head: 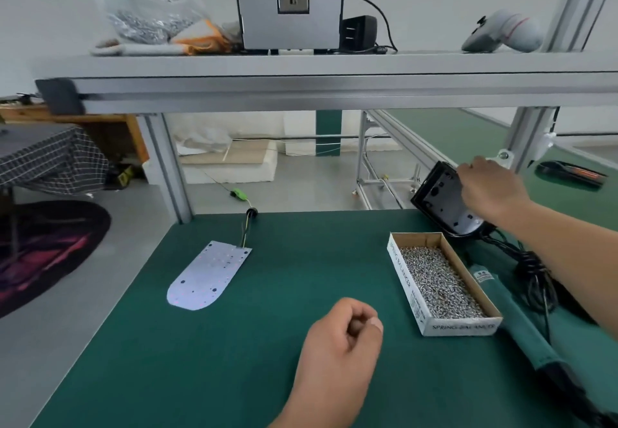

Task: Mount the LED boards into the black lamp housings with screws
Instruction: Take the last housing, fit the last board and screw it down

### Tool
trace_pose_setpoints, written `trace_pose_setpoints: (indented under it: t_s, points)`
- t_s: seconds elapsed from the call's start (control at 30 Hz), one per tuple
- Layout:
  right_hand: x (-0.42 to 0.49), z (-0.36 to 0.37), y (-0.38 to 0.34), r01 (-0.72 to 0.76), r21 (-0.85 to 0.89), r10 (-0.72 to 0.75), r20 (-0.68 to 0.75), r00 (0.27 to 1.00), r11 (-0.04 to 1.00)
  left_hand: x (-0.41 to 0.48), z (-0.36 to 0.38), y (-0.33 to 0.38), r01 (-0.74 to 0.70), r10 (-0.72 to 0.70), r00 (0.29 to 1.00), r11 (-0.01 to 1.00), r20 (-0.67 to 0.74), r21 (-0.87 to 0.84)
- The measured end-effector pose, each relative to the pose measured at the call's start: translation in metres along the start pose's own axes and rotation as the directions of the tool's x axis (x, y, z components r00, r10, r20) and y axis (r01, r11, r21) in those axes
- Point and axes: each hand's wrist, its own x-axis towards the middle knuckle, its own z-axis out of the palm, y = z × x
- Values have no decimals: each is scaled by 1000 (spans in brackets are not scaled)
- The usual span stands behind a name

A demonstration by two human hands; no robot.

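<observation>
early stage, nothing mounted yet. right hand (491, 190) fingers grip the black lamp housing (441, 200), tilted up just behind the screw box (461, 326). led board (209, 277) lies flat well left of the box, no screws in it. left hand (337, 344) is near the box's front-left, fingers curled in a loose fist, nothing seen inside. green desk (267, 377), alu shelf (301, 66) above the box, workshop floor beyond.

An assembly workshop: green-matted table (234, 360) under an aluminium-profile shelf (334, 90), cardboard box of silver screws (438, 285) at lower right.

Head view, forward-down over bench (234, 360)
</observation>
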Motion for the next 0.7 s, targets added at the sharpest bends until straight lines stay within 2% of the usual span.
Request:
trace_pose_setpoints:
  t_s: [0.17, 0.4, 0.7]
  points:
    - [-4, 8, 2, 12, -17, -13, -49, 999, 1000, -3, -1, 2, -14, 14, 1000, 1000, 10, 5]
    - [-8, 28, 7, 17, 262, 72, -324, 943, 965, -2, 0, 3, -6, 6, 1000, 1000, 11, -14]
    - [-16, 17, 9, -32, 589, 267, -316, 910, 807, -3, -1, 4, 3, -3, 1000, 1000, 1, -23]
